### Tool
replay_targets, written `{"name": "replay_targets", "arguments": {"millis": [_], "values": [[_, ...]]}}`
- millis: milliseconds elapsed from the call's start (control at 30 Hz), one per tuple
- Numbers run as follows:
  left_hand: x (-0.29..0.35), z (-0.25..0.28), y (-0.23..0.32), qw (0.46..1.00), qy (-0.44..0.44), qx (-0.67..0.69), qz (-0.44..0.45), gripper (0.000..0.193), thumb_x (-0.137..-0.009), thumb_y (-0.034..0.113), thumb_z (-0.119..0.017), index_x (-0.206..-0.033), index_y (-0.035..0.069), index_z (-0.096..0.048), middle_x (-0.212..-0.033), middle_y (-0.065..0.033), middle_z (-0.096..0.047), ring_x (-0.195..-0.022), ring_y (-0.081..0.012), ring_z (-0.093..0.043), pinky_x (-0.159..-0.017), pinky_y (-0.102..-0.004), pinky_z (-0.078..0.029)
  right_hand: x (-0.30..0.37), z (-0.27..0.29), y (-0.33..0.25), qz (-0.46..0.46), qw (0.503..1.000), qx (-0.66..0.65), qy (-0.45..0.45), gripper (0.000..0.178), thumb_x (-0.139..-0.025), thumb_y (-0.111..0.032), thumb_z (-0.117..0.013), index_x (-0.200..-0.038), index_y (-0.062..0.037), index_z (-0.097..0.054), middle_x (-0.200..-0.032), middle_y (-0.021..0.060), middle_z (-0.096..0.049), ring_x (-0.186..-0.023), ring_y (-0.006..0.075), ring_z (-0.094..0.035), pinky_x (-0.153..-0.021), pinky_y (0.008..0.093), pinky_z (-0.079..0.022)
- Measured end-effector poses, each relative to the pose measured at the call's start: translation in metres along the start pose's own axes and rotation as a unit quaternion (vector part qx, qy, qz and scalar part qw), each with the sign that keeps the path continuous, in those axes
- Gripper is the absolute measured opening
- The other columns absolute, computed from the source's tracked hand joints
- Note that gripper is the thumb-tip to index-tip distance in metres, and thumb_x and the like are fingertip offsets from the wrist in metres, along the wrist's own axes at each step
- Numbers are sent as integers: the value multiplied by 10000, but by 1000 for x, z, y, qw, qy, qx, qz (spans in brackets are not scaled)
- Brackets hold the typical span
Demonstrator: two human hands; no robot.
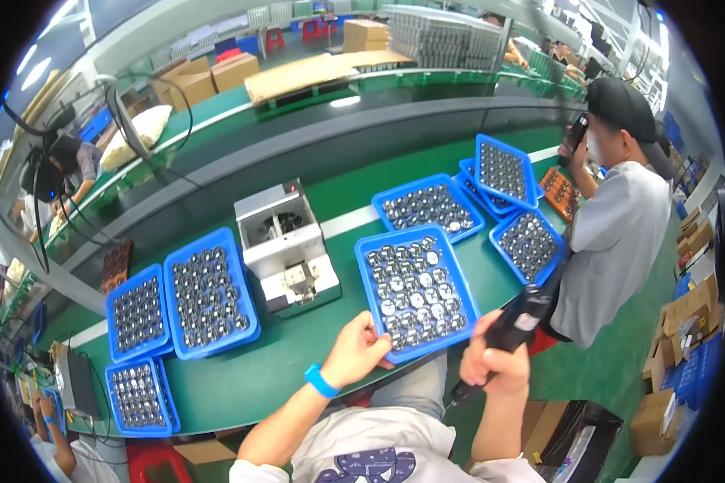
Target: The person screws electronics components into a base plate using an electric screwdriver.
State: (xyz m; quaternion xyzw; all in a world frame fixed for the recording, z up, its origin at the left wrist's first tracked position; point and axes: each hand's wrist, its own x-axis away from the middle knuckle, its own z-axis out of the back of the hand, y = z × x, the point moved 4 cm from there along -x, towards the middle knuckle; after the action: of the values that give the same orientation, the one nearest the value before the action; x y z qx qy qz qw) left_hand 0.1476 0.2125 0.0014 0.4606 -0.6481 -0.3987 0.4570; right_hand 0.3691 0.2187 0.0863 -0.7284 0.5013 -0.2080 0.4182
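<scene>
My left hand point(356, 351), with a blue band on its wrist, is closed on the near left corner of a blue tray point(431, 347). The thumb lies over the rim. Rows of small round black-and-silver parts point(417, 299) fill this tray; some show white tops. My right hand point(498, 366) is wrapped round a black powered screwdriver point(517, 322), held upright and tilted beside the tray's near right corner. Its lower tip points down past the table edge. Left of the tray stands a grey metal machine point(286, 241) with an opening on top and a small fixture in front.
More blue trays of parts stand at left point(254, 332) and behind at right point(377, 211), some stacked. A co-worker point(620, 233) at right holds a dark tool. Cartons point(660, 423) line the right floor. Behind runs a conveyor with cardboard point(298, 76).
</scene>
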Motion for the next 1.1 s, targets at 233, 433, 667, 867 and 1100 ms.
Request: {"name": "replay_targets", "arguments": {"millis": [233,433,667,867,1100], "values": [[95,34,-13,998,-35,-6,46,133,-957,-12,-585,-1033,32,-485,-906,-35,-637,-766,-92,-631,-635,-264,-546,0,13,-12,28,999,-7,-45,453,-832,-173,-717,-1145,-6,-435,-563,58,-451,-383,156,-403,-361,323,-325],[140,60,-24,996,-38,-28,77,147,-935,-15,-625,-969,34,-491,-796,12,-590,-712,-30,-562,-583,-210,-452,-7,12,7,22,999,-1,-42,477,-822,-175,-732,-1156,-3,-438,-567,52,-460,-384,146,-408,-360,310,-326],[127,86,-6,985,-78,-89,125,140,-902,-19,-616,-975,23,-505,-788,-15,-638,-728,-26,-573,-595,-212,-472,-11,4,29,-12,998,8,-63,497,-823,-162,-730,-1180,7,-428,-575,54,-465,-385,153,-412,-366,314,-352],[101,118,17,945,-82,-280,150,183,-914,5,-612,-1085,10,-546,-863,-33,-683,-781,-48,-621,-659,-218,-528,-16,4,21,4,998,25,-60,530,-866,-182,-709,-1254,1,-398,-593,49,-463,-410,152,-432,-383,312,-365],[89,104,42,840,114,-528,-49,212,-917,155,-630,-1110,66,-624,-790,-173,-703,-665,-395,-672,-610,-493,-547,-57,-20,-2,142,985,-46,-88,471,-1027,-326,-540,-1386,-71,-372,-701,37,-474,-507,132,-461,-489,294,-406]]}}
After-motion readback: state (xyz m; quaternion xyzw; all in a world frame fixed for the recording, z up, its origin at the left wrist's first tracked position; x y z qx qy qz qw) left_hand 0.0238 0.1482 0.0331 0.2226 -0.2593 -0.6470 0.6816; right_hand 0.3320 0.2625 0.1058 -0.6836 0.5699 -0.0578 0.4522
